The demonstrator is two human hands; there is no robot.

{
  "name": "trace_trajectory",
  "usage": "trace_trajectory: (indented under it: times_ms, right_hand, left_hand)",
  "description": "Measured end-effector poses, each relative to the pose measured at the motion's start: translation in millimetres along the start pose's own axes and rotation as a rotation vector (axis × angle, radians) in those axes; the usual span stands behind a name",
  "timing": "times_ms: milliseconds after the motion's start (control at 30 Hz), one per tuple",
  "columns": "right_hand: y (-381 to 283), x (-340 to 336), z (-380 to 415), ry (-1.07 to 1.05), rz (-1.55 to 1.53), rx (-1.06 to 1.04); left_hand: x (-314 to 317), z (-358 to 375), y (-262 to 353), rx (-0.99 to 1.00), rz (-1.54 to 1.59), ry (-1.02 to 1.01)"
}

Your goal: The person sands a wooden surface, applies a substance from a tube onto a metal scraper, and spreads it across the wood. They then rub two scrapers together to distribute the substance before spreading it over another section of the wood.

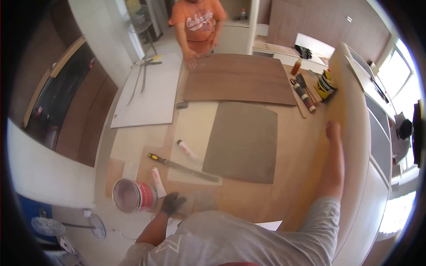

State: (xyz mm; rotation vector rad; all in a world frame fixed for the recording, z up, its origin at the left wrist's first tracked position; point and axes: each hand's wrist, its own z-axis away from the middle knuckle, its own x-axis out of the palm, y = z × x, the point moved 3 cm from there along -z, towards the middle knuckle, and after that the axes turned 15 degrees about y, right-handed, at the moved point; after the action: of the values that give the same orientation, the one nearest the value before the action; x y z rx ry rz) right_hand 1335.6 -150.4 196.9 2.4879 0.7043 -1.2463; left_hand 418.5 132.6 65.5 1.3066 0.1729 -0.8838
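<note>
A grey panel (242, 144) lies flat on the wooden bench (297, 153), and everything else sits around it. Toward the wearer and to the left of the grey panel is the left grip (172, 204), a hand in a dark glove. It is just beside an open paint can (141, 196) with a red and white label, which stands farther left of the grey panel. The hand is small and blurred here, so I cannot fairly tell whether its fingers are spread or pinching something.

The right grip (333, 129), bare, is at the end of an outstretched arm to the right of the grey panel, well apart from it. Its fingers look curled in; whether they close on anything I cannot tell.

Left of the grey panel lie two white tubes (189, 152), one of them near the paint can, and a long flat file (188, 170) with a yellow and black handle. Beyond the grey panel is a brown board (239, 80), with a co-worker's hand (191, 58) at its left corner. Beyond and to the right of the grey panel are an amber bottle (296, 68), a dark cylinder (303, 95) and a yellow and black tin (326, 85).
</note>
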Motion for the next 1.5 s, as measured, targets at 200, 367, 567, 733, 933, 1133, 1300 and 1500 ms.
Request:
trace_trajectory:
  times_ms: [200, 367, 567, 733, 933, 1133, 1300, 1500]
  right_hand:
    - [-156, -34, 172, -0.386, -0.062, 0.234]
    - [-204, -27, 278, -0.304, -0.613, 0.648]
    - [-299, -138, 327, -0.436, -0.503, 0.548]
    - [-407, -190, 420, -0.548, -0.529, -0.175]
    - [-480, -289, 479, -0.717, -0.341, -0.303]
    - [-499, -278, 497, -0.839, -0.264, -0.2]
    - [-524, -297, 505, -0.682, -0.254, -0.036]
    - [-530, -280, 526, -0.658, -0.247, 0.04]
  left_hand:
    - [-8, 1, 19, 0.028, -0.068, 0.016]
    - [1, -5, -5, 0.138, -0.139, 0.055]
    - [4, -10, -8, 0.242, -0.037, 0.092]
    - [8, -9, -12, 0.19, -0.057, 0.004]
    - [2, 7, -14, 0.196, 0.131, 0.016]
    - [-19, 20, -49, 0.086, 0.195, -0.135]
    - [-25, 26, -71, -0.031, 0.464, -0.188]
    - [-55, 50, -47, -0.098, 0.583, -0.267]
